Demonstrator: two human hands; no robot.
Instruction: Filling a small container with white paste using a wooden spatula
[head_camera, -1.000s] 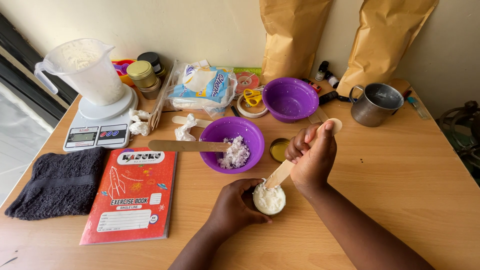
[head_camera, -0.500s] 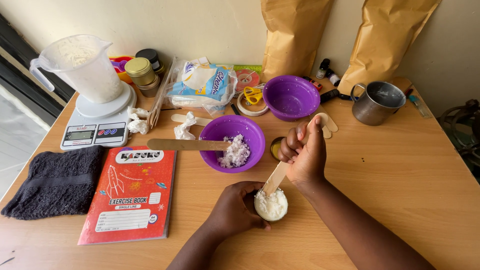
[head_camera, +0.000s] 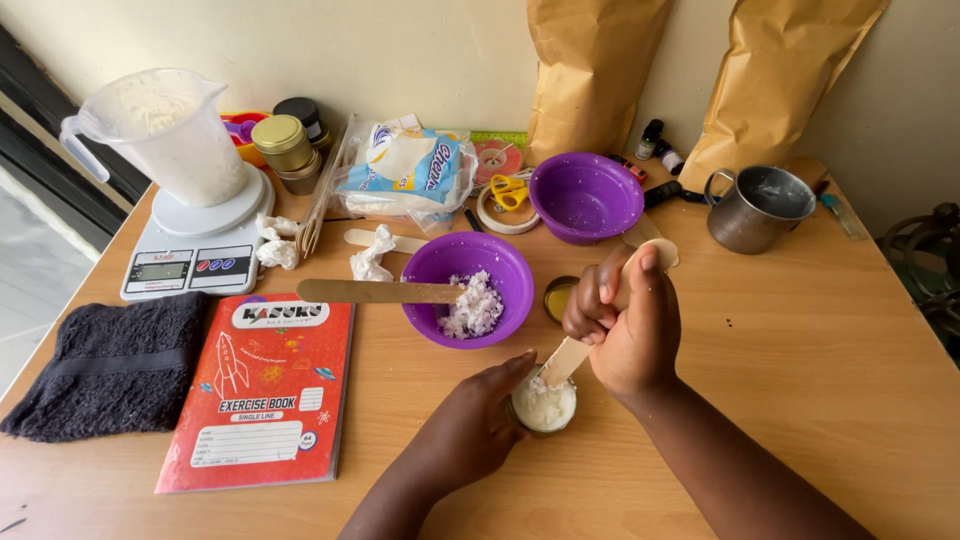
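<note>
Behind small tin (head_camera: 543, 406): purple bowl (head_camera: 467, 288), gold lid (head_camera: 558, 297); right hand (head_camera: 628, 325) fingers grip stick (head_camera: 570, 352), left hand (head_camera: 478, 421) cups tin.

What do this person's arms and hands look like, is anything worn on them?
Both forearms are bare, with no sleeves in view. The left hand and the right hand carry no gloves, and no rings, watch or bracelets can be seen. The nails look short and unpainted.
</note>
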